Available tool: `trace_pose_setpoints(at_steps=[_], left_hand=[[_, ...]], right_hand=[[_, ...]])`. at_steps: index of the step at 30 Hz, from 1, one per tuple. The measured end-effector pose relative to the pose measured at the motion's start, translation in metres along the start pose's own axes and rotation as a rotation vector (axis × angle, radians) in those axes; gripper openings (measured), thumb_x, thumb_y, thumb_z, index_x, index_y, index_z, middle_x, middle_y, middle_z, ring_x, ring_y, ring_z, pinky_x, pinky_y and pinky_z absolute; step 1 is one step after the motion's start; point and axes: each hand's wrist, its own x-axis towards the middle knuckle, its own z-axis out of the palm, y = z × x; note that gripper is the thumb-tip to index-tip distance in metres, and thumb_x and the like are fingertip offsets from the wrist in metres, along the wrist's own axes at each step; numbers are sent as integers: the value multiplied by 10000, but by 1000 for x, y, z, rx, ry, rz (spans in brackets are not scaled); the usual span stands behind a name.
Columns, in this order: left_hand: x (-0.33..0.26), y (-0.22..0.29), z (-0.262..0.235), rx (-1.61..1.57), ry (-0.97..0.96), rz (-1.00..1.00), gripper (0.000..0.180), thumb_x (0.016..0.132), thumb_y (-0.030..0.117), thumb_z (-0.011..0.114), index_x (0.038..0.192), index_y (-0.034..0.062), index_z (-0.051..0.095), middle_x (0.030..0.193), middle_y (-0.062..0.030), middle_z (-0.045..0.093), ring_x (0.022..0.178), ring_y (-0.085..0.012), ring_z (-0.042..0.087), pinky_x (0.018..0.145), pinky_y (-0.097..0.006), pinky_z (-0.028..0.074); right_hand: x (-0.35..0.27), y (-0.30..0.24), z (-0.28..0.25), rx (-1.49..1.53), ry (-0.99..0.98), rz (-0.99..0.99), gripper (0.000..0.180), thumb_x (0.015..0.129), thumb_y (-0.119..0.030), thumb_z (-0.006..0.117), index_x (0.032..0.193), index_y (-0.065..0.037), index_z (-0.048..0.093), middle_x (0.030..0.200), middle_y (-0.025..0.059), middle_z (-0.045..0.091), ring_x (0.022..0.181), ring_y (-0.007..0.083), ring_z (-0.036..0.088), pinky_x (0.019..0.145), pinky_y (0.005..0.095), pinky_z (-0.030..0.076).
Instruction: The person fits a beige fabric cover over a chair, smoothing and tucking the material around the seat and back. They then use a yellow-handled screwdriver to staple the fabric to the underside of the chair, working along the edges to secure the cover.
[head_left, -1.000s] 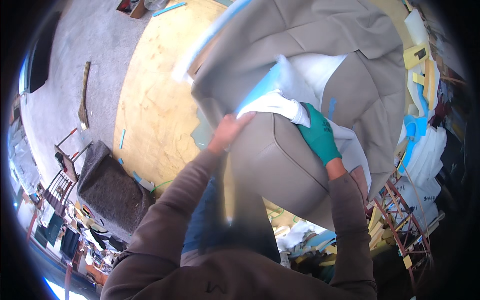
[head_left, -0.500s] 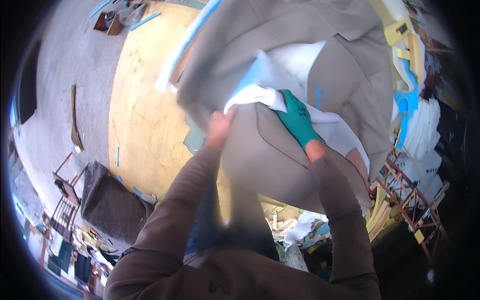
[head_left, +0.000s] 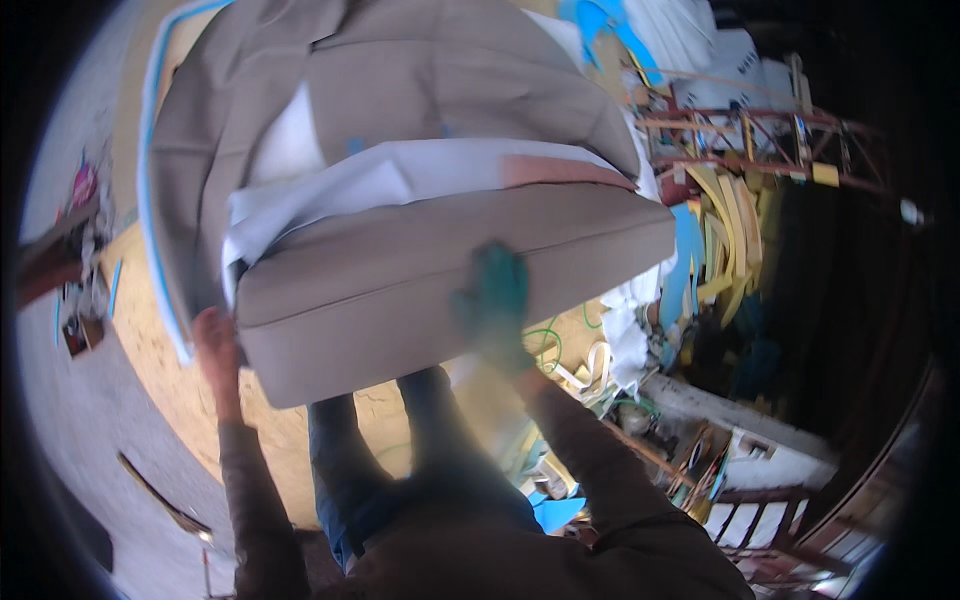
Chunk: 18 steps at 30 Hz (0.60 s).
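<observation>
A grey-brown upholstered piece (head_left: 450, 265), cushion-like with a seam along its front, lies across the work surface in front of me. White lining cloth (head_left: 360, 185) with a reddish patch (head_left: 555, 170) is folded back along its upper edge. My left hand (head_left: 215, 345), bare, is beside the piece's left end with the fingers extended; whether it touches the edge is unclear. In a green glove, my right hand (head_left: 495, 290) lies on the front face near the seam, fingers apart and smeared by motion. Behind the fold spreads more grey-brown cover material (head_left: 430, 75).
Under the piece is a pale wooden board (head_left: 160, 350). To the right stand yellow foam strips (head_left: 735, 225), a red metal frame (head_left: 840, 150) and white bags (head_left: 735, 75). A small box (head_left: 82, 335) sits at the left. Scraps and green cord (head_left: 545, 345) lie near my legs.
My view has turned to the right. My left hand has left the white cloth for the piece's left end; my gloved right hand has come off the cloth onto the front face.
</observation>
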Motion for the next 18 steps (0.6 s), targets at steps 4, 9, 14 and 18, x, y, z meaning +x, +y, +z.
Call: trace_pose_setpoints(at_steps=[4, 9, 14, 18], left_hand=[[-46, 161, 7, 286, 228, 637, 322, 1066, 134, 670, 1364, 12, 665, 1386, -180, 675, 1301, -374, 626, 1145, -486, 465], [-116, 294, 139, 690, -25, 943, 412, 1106, 290, 589, 1453, 73, 633, 1451, -141, 652, 1395, -365, 570, 1248, -565, 328], [-147, 332, 222, 734, -19, 964, 473, 1121, 357, 559, 1486, 61, 610, 1450, -159, 648, 1366, -368, 580, 1238, -554, 339], [-183, 372, 309, 747, 21, 1129, 502, 1116, 384, 573, 1494, 54, 601, 1415, -175, 657, 1331, -377, 595, 1217, -555, 355]], right_hand=[[-13, 6, 35, 17, -119, 87, 755, 956, -364, 777, 1594, -34, 545, 1647, 209, 514, 1503, 467, 476, 1274, 670, 319], [5, 36, 20, 295, -92, -81, 682, 1023, -379, 713, 1582, -26, 550, 1662, 223, 509, 1563, 426, 446, 1302, 662, 273], [1, 160, 13, 314, 0, -99, 667, 1046, -403, 686, 1592, -48, 543, 1689, 221, 484, 1592, 410, 422, 1333, 650, 224], [-23, 322, -13, 233, 176, 2, 667, 1031, -435, 705, 1563, -55, 572, 1654, 207, 516, 1555, 415, 461, 1313, 660, 247]])
